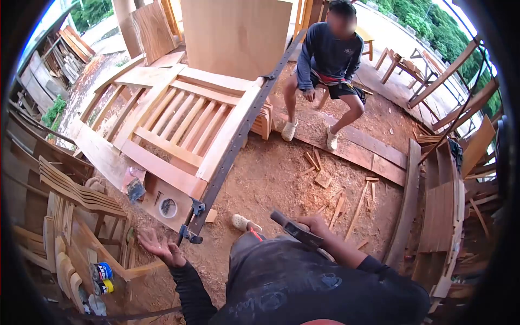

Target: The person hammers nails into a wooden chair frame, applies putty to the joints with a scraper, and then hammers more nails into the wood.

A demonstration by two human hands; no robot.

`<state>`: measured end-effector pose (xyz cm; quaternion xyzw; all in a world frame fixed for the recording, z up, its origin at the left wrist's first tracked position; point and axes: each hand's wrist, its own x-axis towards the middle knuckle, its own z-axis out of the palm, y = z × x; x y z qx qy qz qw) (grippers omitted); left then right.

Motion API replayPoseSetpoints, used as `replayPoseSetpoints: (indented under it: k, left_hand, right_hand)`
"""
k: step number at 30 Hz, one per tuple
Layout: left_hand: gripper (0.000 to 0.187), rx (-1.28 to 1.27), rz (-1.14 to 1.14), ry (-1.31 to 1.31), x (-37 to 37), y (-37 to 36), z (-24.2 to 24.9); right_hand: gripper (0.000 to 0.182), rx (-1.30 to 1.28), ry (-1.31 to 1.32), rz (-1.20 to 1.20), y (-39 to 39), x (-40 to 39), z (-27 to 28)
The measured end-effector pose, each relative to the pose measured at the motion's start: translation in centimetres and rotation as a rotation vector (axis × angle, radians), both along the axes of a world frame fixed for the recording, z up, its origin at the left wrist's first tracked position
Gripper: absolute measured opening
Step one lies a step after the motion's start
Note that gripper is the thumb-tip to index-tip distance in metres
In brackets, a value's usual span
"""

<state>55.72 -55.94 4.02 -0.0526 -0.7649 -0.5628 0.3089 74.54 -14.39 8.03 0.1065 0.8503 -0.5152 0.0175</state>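
Observation:
My left hand (157,246) is open, palm up with its fingers spread, and holds nothing. It is beside the near end of a long dark bar clamp (223,169), close to the clamp's jaw (190,235). The clamp runs along the edge of a slatted wooden frame (162,145), which lies on a work surface. In front of my body, my right hand (314,226) is closed on a dark hammer (295,230); its handle is mostly hidden. On the near corner of the work surface are a small round container (168,207) and a dark block-like item (135,190).
A person (330,59) sits across from me, near planks (368,149) on the ground. Wood scraps (339,210) and shavings cover the ground. Curved wooden pieces (81,187) and paint cans (102,272) stand at left. A wooden shelf-like piece (439,211) stands at right.

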Motion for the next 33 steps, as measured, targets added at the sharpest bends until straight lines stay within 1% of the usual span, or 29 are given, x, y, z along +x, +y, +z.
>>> replayPoseSetpoints:
  k: [1,2,3,5,7,8,10,11,12,13,14,15,16,17,18,19,20,22,24,25,26,28,30,32,33]
  left_hand:
    - [0.119,-0.003,-0.048,-0.012,2.6,0.6,2.5]
    - [0.116,-0.093,-0.043,0.005,5.1,1.1,4.1]
    - [0.115,-0.19,-0.047,0.042,7.5,2.0,5.6]
    - [0.115,-0.337,-0.101,0.132,11.4,3.8,7.4]
    - [0.118,-0.441,-0.207,0.17,13.7,4.4,9.1]
    - [0.119,-0.322,-0.224,0.085,13.9,5.1,9.0]
    - [0.12,-0.107,-0.216,-0.097,14.3,5.3,8.5]
    - [0.123,-0.053,-0.224,-0.074,14.7,5.5,8.5]
    - [0.122,-0.122,-0.243,-0.025,15.2,5.2,8.6]
    - [0.119,-0.185,-0.269,-0.013,16.4,4.9,8.7]
    - [0.116,-0.209,-0.266,0.009,17.4,4.8,9.3]
    - [0.114,-0.237,-0.26,0.022,18.0,3.8,9.1]
    - [0.113,-0.276,-0.218,0.071,18.1,2.6,8.3]
    - [0.114,-0.261,-0.148,-0.01,18.8,0.9,8.6]
    - [0.114,-0.189,-0.073,-0.073,19.4,-1.5,7.8]
    - [0.114,-0.071,-0.011,-0.042,20.0,-4.4,7.1]
    - [0.115,0.088,0.049,-0.075,21.4,-7.6,7.9]
    - [0.111,0.233,0.226,0.053,24.4,-16.0,8.2]
    - [0.099,0.487,0.488,0.12,28.9,-28.5,5.9]
    - [0.092,0.802,0.563,0.194,32.5,-33.1,7.2]
    - [0.085,1.118,0.62,0.273,36.1,-37.2,8.4]
    - [0.08,0.967,0.815,0.265,42.0,-45.3,6.2]
    - [0.082,0.884,0.858,0.33,46.7,-49.4,6.1]
    - [0.082,0.821,0.868,0.304,50.6,-51.7,5.8]
    - [0.082,0.808,0.941,0.213,51.8,-53.4,4.6]
  right_hand:
    - [0.024,-0.018,-0.031,-0.025,0.6,3.4,-2.7]
    - [0.023,-0.038,-0.063,-0.047,1.3,5.4,-5.0]
    - [0.022,-0.03,-0.104,-0.051,1.2,6.5,-4.6]
    - [0.025,-0.008,-0.229,-0.08,0.4,10.6,-1.3]
    - [0.027,0.08,-0.316,-0.122,-1.0,13.4,-2.9]
    - [0.029,0.143,-0.356,-0.14,-1.1,14.2,-3.1]
    - [0.03,0.111,-0.357,-0.155,-2.3,15.2,-1.5]
    - [0.03,0.086,-0.352,-0.156,-3.0,15.4,-1.1]
    - [0.029,0.062,-0.355,-0.148,-3.9,15.8,-1.0]
    - [0.026,0.139,-0.242,-0.121,-4.4,16.4,-2.3]
    - [0.024,0.154,-0.101,-0.174,-5.7,16.4,-0.1]
    - [0.024,0.29,-0.037,-0.108,-6.0,16.2,0.8]
    - [0.024,0.415,0.039,-0.022,-5.9,16.0,1.1]
    - [0.025,0.49,0.112,-0.038,-6.4,15.3,1.0]
    - [0.026,0.561,0.2,-0.061,-6.9,14.5,0.8]
    - [0.025,0.688,0.301,-0.035,-7.0,13.5,0.9]
    - [0.024,0.806,0.412,-0.016,-7.1,12.6,1.4]
    - [0.023,0.871,0.45,-0.013,-8.7,11.0,2.8]
    - [0.026,0.757,0.294,-0.124,-12.8,9.1,4.7]
    - [0.029,0.519,0.451,-0.136,-14.5,7.7,3.3]
    - [0.029,0.325,0.389,-0.155,-17.5,7.4,3.3]
    - [0.03,-0.063,0.282,-0.244,-23.6,6.8,3.3]
    - [0.026,-0.341,0.311,-0.155,-33.4,7.8,5.3]
    - [0.027,-0.18,0.358,0.098,-38.9,6.9,3.2]
    - [0.028,-0.017,0.395,0.179,-42.2,7.0,2.3]
